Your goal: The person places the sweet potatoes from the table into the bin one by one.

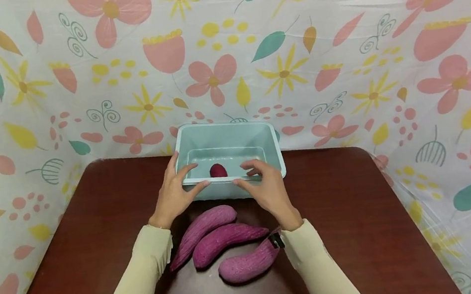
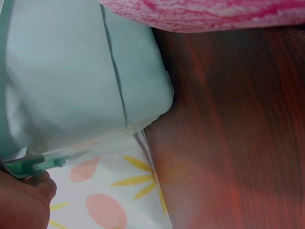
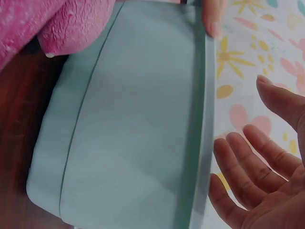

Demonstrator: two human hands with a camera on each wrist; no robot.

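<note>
A pale blue-green plastic bin (image 1: 227, 139) stands at the table's back edge. Inside it, near the front wall, shows a dark red rounded thing (image 1: 218, 170). My left hand (image 1: 172, 194) grips the bin's front left corner, thumb along the front rim and fingers over the left side. Over the front right rim is my right hand (image 1: 269, 186), its thumb spread from the fingers. In the right wrist view those fingers (image 3: 259, 176) are loosely bent, fingertips right at the rim, nothing between them. Three long, curved, wrinkled purple-pink things (image 1: 230, 238), resembling sweet potatoes, lie before the bin.
The dark reddish-brown table (image 1: 344, 212) extends to both sides of the bin. A white cloth with printed flowers (image 1: 282, 60) hangs close behind the bin and around the table's sides. A small black device (image 1: 277, 240) sits at the right wrist.
</note>
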